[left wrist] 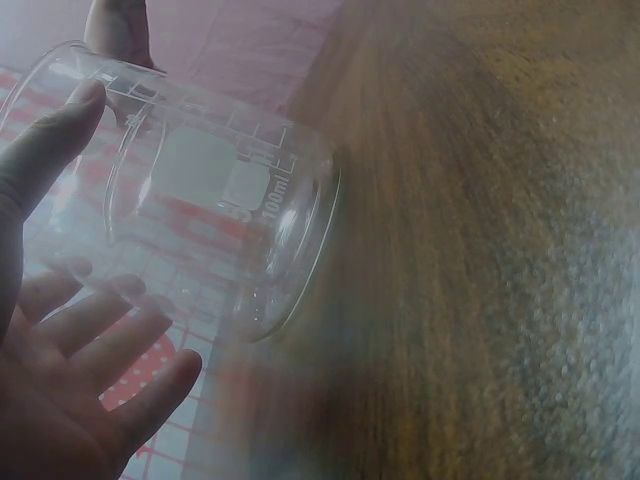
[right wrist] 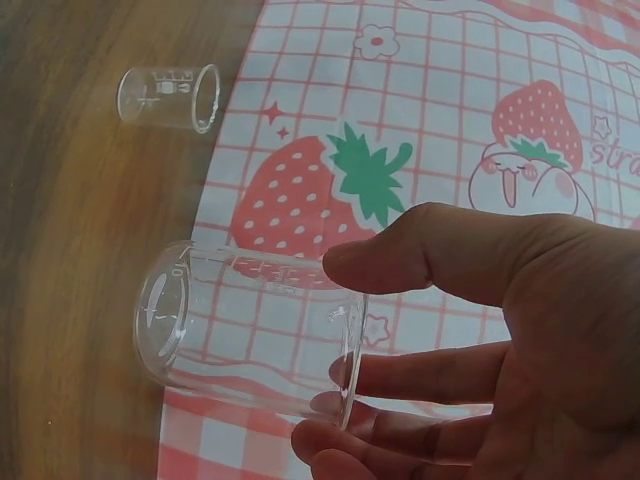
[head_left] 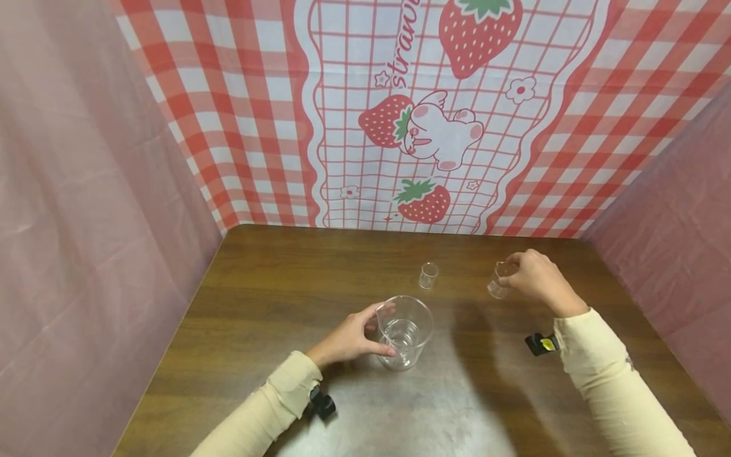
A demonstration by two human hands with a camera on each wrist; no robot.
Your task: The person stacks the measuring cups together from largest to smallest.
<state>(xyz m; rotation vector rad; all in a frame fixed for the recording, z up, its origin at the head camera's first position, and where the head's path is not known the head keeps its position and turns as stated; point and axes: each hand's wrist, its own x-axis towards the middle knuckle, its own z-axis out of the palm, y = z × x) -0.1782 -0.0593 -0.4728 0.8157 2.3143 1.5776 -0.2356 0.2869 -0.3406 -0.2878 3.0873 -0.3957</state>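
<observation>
A large clear glass beaker (head_left: 407,339) with white markings stands on the table at the centre of the head view. My left hand (head_left: 354,333) is around its left side, thumb in front, the other fingers (left wrist: 130,340) spread behind the glass. To the right and farther back, my right hand (head_left: 533,276) holds a small clear beaker (right wrist: 260,330) near its rim, between thumb and fingers. Whether its base touches the table I cannot tell. Between the hands, farther back, a second small beaker (head_left: 428,276) stands upright, untouched.
The brown wooden table (head_left: 274,273) ends at a red-and-white checked strawberry cloth (head_left: 400,146) hanging behind. Pink curtains (head_left: 103,190) close off both sides. Black wrist devices (head_left: 322,403) sit below both cuffs.
</observation>
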